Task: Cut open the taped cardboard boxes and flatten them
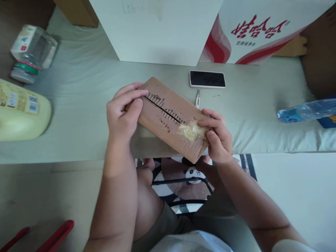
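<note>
A brown cardboard box (157, 115) is held tilted above the front part of the cloth-covered surface (84, 91). Its upper face has torn patches baring the corrugation, a dark seam along the middle and yellowish tape (191, 131) toward the right end. My left hand (126, 108) grips the box's left end, thumb and fingers closed on its edge. At the right end, my right hand (218, 135) is closed round the box near the tape. A utility knife (197, 99) lies just behind the box, partly hidden by it.
A phone (207, 79) lies beyond the knife. White cartons (160, 35) stand at the back. On the left are a clear jar (34, 52) and a large yellow bottle (23, 112); on the right, a plastic water bottle (304, 111). A patterned mat (181, 168) is below.
</note>
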A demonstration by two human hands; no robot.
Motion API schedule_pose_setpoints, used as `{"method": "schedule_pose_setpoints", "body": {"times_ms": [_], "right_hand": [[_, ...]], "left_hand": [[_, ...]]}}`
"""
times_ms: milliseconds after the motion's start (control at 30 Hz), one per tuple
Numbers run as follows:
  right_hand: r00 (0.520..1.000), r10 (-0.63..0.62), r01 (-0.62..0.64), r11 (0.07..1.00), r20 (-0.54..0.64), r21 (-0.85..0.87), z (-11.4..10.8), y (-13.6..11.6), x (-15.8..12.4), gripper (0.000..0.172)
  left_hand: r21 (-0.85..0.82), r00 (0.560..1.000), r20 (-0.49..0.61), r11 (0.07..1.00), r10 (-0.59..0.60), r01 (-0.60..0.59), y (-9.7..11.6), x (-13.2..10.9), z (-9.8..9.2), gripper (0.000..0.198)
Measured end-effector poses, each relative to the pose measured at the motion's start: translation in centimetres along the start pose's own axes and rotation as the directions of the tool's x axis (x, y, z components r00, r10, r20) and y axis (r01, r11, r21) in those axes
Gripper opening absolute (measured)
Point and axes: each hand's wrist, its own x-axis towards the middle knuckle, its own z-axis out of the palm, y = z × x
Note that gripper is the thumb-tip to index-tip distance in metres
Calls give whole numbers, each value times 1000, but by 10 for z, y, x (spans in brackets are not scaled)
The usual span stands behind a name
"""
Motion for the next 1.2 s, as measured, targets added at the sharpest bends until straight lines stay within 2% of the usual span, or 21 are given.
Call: {"method": "schedule_pose_setpoints", "body": {"times_ms": [267,433,567,633,767,833,1033,1200], "right_hand": [[1000,-9,9,1000,-3,-15,1,0,2,25],[1000,-22,22,998,8,-65,0,-1,3,27],[998,-50,50,999,33,3,-1,2,2,29],[998,-49,45,996,46,83,-3,7,1,35],[998,51,-60,959,41,277,-7,22,-1,47],[992,123,-127,945,33,302,-9,29,-3,47],[975,217,-222,950,47,219,-9,35,-4,58],[955,284,-290,954,81,79,-8,38,-1,61]], "left_hand": [[-7,999,27,999,-31,32,2,-1,1,33],[14,994,-21,994,-106,107,6,1,4,34],[-13,991,-59,993,-118,117,7,1,6,36],[-27,991,-69,993,-117,116,7,1,6,37],[-10,990,-74,993,-122,122,8,1,6,37],[-9,988,-81,992,-130,129,7,1,6,36],[-12,975,-147,986,-168,168,7,3,6,33],[-28,931,-283,973,-229,231,9,5,6,33]]}}
